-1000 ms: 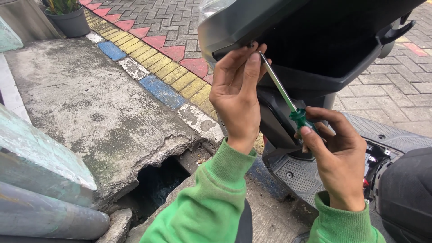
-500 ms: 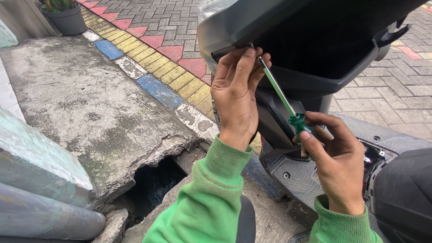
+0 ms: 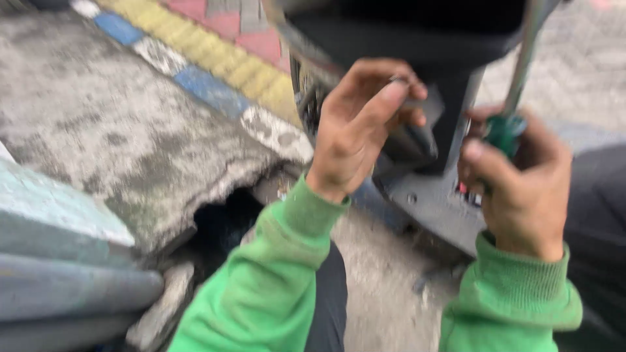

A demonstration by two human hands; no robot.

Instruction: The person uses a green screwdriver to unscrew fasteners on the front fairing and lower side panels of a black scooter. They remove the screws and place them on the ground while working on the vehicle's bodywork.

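The right hand (image 3: 521,179) is gripping a green-handled, steel-shafted screwdriver (image 3: 512,98) pointing up and away, while the left hand (image 3: 358,130) is pinching something small just left of it.

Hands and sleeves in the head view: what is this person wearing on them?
Both hands are bare: left hand, right hand. No gloves, and no rings or watch show in this blurred picture. Each arm wears a bright green sleeve with a ribbed knit cuff.
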